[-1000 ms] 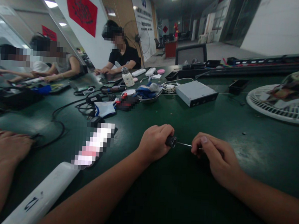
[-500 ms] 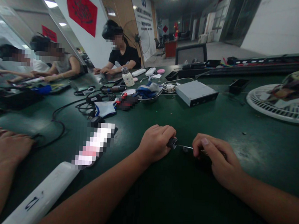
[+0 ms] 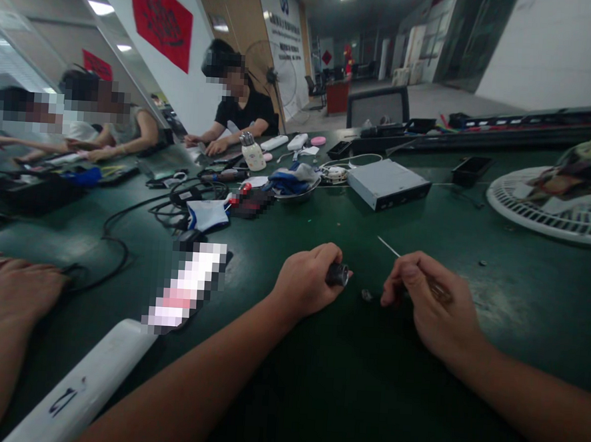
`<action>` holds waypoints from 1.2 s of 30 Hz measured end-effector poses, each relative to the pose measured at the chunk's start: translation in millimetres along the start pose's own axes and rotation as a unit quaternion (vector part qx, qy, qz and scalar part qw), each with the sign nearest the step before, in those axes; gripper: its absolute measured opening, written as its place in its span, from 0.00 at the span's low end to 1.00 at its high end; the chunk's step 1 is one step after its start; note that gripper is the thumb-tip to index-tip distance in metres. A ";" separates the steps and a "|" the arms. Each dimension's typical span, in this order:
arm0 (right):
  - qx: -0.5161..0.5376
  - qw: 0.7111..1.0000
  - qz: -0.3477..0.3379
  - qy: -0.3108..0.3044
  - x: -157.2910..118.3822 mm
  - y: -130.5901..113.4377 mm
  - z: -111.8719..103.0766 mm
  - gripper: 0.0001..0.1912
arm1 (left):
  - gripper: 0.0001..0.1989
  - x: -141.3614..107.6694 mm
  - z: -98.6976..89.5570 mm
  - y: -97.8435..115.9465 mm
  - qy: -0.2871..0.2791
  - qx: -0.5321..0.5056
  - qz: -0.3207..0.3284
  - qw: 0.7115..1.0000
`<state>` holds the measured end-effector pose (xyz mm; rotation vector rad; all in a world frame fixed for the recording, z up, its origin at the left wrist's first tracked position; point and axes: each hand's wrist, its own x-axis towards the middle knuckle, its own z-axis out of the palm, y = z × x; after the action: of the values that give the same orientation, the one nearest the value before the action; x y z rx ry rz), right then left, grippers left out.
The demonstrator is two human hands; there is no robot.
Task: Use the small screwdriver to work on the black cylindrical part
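My left hand is closed around a short black cylinder, whose round end faces right. To its right, my right hand grips a screwdriver by its yellowish-brown handle. The thin metal shaft points up and to the left, apart from the cylinder. A small dark piece lies on the green table between my hands.
A blurred lit phone and a white bar lie left of my left arm. Another person's hand is at the far left. Beyond my hands are a grey metal box, cables and a white fan grille.
The screwdriver shaft has moved away from the cylinder and now tilts upward. In my left hand, more of the cylinder shows, its end turned towards the camera.
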<state>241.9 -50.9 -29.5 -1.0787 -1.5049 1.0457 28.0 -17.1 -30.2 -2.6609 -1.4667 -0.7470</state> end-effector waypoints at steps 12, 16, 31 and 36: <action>-0.201 0.973 -0.011 -0.115 2.3 0.9 2.9 0.11 | 0.14 0.3 -0.8 1.5 -0.012 0.001 -0.015 1.000; -0.121 0.987 0.005 -0.110 3.3 4.8 0.4 0.14 | 0.16 0.3 -0.9 1.0 -0.024 0.007 -0.016 1.000; 0.014 0.999 -0.046 -0.017 2.2 11.1 5.1 0.17 | 0.13 3.7 5.4 -6.0 -0.117 -0.026 0.137 0.983; -0.063 0.996 -0.039 -0.040 3.5 8.6 2.1 0.19 | 0.11 6.0 4.9 -4.9 -0.129 -0.021 0.196 0.972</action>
<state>240.6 -45.8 -37.3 -1.0664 -1.6820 0.9612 28.7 -8.5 -33.1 -3.0313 -0.9083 -0.4178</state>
